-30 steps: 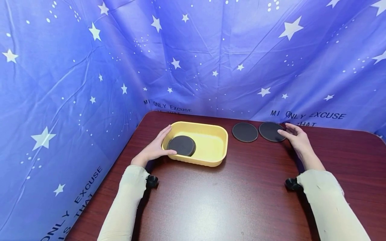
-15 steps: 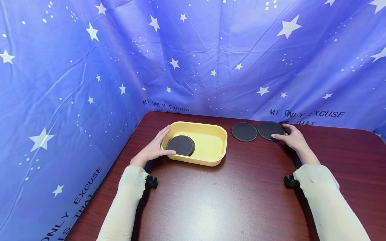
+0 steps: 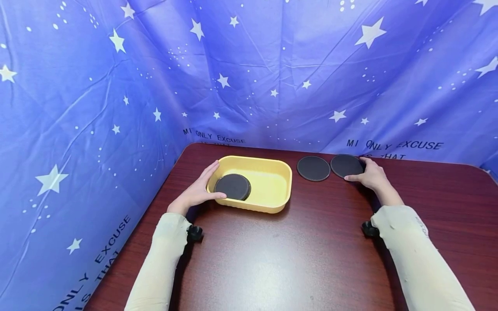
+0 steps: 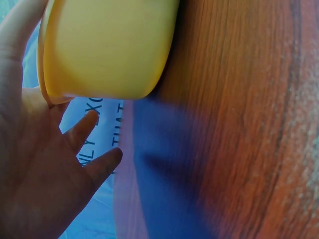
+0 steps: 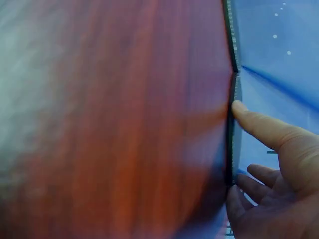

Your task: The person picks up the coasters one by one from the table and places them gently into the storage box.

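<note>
A yellow plastic basket (image 3: pixel 269 206) stands on the table, with a small stack of round black coasters (image 3: pixel 232 187) at its left end. My left hand (image 3: pixel 193 192) spans that end, thumb over the near rim and straight fingers along the left side. In the left wrist view, two fingers (image 4: pixel 102 165) stick out past the basket wall. At the back right, my right hand (image 3: pixel 374 177) holds a round black coaster (image 3: pixel 344 165) by its edge, the thumb on the near side and the fingertips on the far right. Another coaster (image 3: pixel 313 168) lies flat just left of it.
A dark red-brown wooden table (image 3: pixel 272 259) carries everything. Close behind its back edge hangs a blue curtain (image 3: pixel 249 86) with white stars, which also runs down the left side. Both forearms wear pale sleeves, with small black devices (image 3: pixel 194 233) at the wrists.
My right hand has moved left and further over the right coaster, its thumb shifting from the top face to the near edge. The left hand and basket stay put.
</note>
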Tool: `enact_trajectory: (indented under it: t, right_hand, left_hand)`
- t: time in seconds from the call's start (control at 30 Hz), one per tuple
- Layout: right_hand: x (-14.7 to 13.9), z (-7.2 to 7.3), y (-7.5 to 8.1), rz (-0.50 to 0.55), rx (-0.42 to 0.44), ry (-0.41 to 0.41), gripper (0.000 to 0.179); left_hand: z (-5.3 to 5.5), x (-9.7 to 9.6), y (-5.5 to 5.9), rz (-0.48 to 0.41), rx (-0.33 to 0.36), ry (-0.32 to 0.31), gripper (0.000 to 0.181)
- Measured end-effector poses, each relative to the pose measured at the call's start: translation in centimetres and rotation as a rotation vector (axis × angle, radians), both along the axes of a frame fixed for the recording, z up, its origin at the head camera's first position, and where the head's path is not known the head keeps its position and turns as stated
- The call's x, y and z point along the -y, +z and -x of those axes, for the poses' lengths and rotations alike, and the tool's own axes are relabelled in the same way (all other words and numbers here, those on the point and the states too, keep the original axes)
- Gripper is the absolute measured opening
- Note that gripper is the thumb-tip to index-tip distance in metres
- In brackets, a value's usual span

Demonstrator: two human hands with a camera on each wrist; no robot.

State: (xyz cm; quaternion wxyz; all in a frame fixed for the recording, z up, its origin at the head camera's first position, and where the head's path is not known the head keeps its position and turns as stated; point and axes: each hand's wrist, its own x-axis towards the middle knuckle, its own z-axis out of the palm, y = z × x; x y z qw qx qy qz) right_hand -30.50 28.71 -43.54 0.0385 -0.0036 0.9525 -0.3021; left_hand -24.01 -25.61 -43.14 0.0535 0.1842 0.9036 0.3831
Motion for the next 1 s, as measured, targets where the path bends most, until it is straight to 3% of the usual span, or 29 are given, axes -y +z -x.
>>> enact_trajectory:
  t: [0.2,0.5,0.73,0.83,1.0]
  right_hand:
    - [0.4,-0.2,0.2,0.01,-0.018,0.046,0.102]
    - [0.3,-1.5,0.2,0.089,-0.04,-0.007,0.107]
    - [-1.1,-2.6,0.3,0.118,-0.012,-0.018,0.086]
    - [-1.6,-3.2,0.2,0.335,0.025,-0.024,0.076]
    - [-2.1,-3.9,0.2,0.876,0.159,-0.069,0.078]
  left_hand:
    - [0.0,0.0,0.0,0.001,-0.005,0.0,0.109]
    - [-0.2,-0.1,0.2,0.006,-0.011,-0.006,0.107]
    - [-0.3,-0.1,0.3,-0.001,-0.015,-0.011,0.106]
    - [-0.3,-0.1,0.3,0.005,-0.015,-0.007,0.107]
    - [-0.3,-0.1,0.3,0.008,-0.015,-0.005,0.107]
